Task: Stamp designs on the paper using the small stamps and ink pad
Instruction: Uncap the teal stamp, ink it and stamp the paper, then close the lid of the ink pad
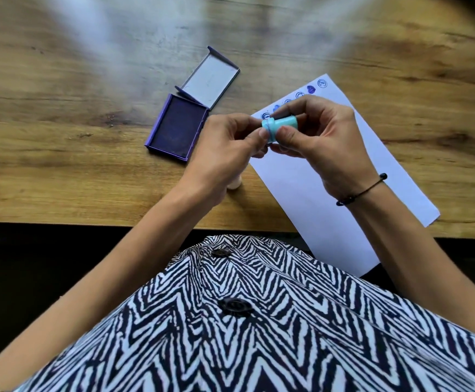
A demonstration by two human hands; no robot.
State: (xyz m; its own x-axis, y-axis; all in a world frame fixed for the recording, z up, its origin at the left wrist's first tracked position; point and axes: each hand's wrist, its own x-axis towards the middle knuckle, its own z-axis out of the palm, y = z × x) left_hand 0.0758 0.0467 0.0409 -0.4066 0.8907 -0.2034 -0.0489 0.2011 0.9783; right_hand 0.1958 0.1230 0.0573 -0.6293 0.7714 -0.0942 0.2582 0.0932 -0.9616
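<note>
A small turquoise stamp (pixel 280 129) was clamped between the left hand (pixel 230 145) and the right hand (pixel 319 140), above the paper (pixel 329 222).

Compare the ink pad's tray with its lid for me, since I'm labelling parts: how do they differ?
The tray holds a dark purple-blue ink surface; the lid shows a pale grey, bare inside. The tray lies nearer the person, the lid beyond it, farther up the table. Both are rectangular with purple rims, lie open face up on the wooden table, and meet at one edge.
</note>
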